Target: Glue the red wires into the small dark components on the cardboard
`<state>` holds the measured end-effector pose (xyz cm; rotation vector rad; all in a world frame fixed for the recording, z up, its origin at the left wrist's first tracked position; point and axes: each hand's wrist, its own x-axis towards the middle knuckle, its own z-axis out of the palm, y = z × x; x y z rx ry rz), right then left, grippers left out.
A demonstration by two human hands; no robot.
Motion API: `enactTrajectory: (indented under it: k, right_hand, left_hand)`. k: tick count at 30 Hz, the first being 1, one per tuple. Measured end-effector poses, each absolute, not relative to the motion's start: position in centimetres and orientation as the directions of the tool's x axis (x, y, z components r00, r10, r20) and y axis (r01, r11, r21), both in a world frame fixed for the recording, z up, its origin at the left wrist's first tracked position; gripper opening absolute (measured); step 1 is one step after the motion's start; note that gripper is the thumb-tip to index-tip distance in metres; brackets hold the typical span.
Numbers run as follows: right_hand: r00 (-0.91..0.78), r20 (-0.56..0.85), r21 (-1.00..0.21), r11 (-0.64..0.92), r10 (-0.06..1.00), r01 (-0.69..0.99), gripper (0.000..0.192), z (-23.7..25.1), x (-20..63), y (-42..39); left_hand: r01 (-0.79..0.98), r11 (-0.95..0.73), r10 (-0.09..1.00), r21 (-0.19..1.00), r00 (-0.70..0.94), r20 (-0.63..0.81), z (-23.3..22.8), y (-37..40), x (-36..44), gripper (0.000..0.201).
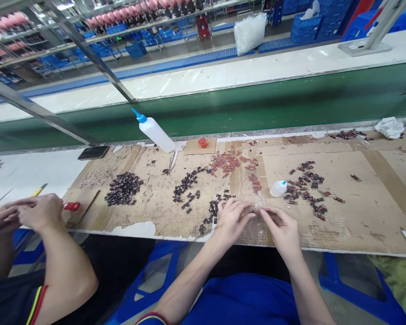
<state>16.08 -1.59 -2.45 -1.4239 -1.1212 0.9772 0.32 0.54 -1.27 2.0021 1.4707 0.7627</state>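
Note:
Over the cardboard-covered table, my left hand (232, 217) and my right hand (284, 229) meet fingertip to fingertip. Both are closed in a pinch; a tiny reddish-dark piece seems to lie between them, too small to name. Beside my left hand is a scatter of small black parts (214, 208). Beyond my hands lies a pile of small red-and-silver parts (226, 162). A small white squeeze bottle (278, 188) with a blue tip leans just past my right hand, next to a pile of dark-and-red assembled pieces (306, 186).
At left, a co-worker's hands (42, 212) work near a red object (71, 206). A dense black pile (123, 188), a large blue-tipped bottle (157, 135), a phone (93, 152) and a red cap (202, 142) are on the table. A green-sided ledge (223, 106) runs behind.

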Motion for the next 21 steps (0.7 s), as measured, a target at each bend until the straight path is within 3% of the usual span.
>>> enactTrajectory:
  k: [4, 8, 16, 21]
  right_hand:
    - [0.254, -0.020, -0.979, -0.071, 0.967, 0.193, 0.040, -3.0, 16.3, -1.9]
    - [0.227, 0.001, -0.970, -0.054, 0.974, 0.237, 0.040, -2.8, 16.1, -2.1]
    - [0.209, -0.152, -0.988, -0.153, 0.966, -0.012, 0.045, -3.0, 15.4, -2.2]
    - [0.197, -0.150, -0.988, -0.138, 0.969, -0.075, 0.040, -2.9, 15.1, -2.4]
  left_hand:
    - [0.733, -0.273, 0.962, 0.623, 0.211, 0.173, -2.7, -0.3, 0.6, 0.014]
    - [0.710, -0.259, 0.966, 0.654, 0.199, 0.166, -2.8, -0.5, 1.1, 0.015]
    - [0.661, -0.189, 0.982, 0.726, 0.133, 0.134, -1.4, -0.9, 1.3, 0.014]
    - [0.538, -0.125, 0.992, 0.833, 0.094, 0.088, -0.9, -1.0, 1.3, 0.009]
